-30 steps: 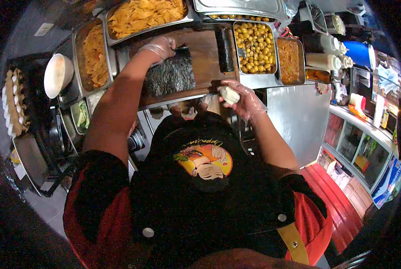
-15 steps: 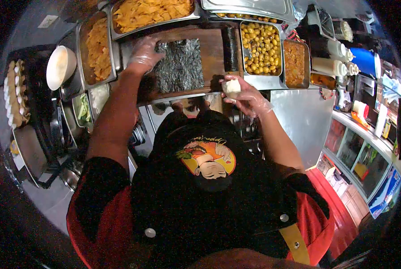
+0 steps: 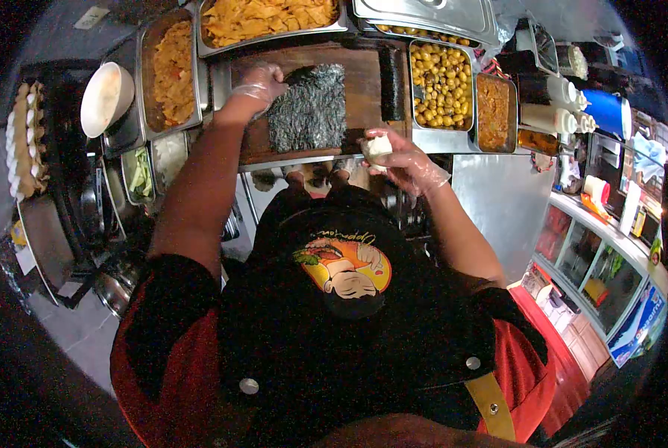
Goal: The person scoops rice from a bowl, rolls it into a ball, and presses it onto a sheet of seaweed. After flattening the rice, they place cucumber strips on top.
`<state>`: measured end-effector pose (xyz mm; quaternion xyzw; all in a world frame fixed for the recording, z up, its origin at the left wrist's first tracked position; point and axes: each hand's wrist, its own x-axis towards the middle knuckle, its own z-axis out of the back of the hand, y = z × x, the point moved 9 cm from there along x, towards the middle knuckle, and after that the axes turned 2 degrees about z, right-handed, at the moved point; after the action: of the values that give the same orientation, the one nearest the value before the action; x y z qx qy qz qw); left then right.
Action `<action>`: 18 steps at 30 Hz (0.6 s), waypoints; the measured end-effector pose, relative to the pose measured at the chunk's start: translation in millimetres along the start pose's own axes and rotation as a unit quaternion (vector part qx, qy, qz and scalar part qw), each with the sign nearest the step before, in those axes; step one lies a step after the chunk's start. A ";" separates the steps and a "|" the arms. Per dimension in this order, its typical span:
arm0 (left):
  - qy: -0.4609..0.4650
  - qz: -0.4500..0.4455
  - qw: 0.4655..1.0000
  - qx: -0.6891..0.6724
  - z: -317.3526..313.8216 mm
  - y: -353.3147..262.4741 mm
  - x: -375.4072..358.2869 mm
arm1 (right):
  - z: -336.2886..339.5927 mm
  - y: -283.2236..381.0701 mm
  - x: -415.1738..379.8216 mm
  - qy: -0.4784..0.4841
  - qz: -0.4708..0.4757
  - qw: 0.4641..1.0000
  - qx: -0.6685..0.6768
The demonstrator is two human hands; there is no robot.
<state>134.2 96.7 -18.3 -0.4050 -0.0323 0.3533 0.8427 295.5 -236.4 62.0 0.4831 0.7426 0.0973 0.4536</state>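
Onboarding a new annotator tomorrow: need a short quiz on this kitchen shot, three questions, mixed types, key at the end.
1. Which hand holds the white lump?

2. True or false: the dark sheet between the hands is rolled into a tight tube.

3. Which food sits just right, in the picture, of the small round yellow pieces?
A. green strips
B. reddish-brown food
C. flat orange pieces

Key:
1. The right hand.
2. False; it lies spread out on the brown board.
3. B.
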 end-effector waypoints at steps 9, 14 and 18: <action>0.002 0.246 0.955 -0.166 -1.9 8.7 -13.0 | 4.8 -5.0 -1.3 0.005 0.015 1.000 0.010; -0.183 0.135 0.917 -0.327 5.2 15.7 -31.0 | 12.8 6.7 9.9 0.005 0.049 0.994 -0.095; -0.247 0.146 0.872 -0.397 -2.8 20.2 -44.4 | 13.8 14.5 24.7 -0.007 0.039 0.977 -0.208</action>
<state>90.4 75.7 -24.2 -0.6051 -0.3180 0.5181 0.5140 312.2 -213.1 48.3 0.4078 0.6833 0.2640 0.5450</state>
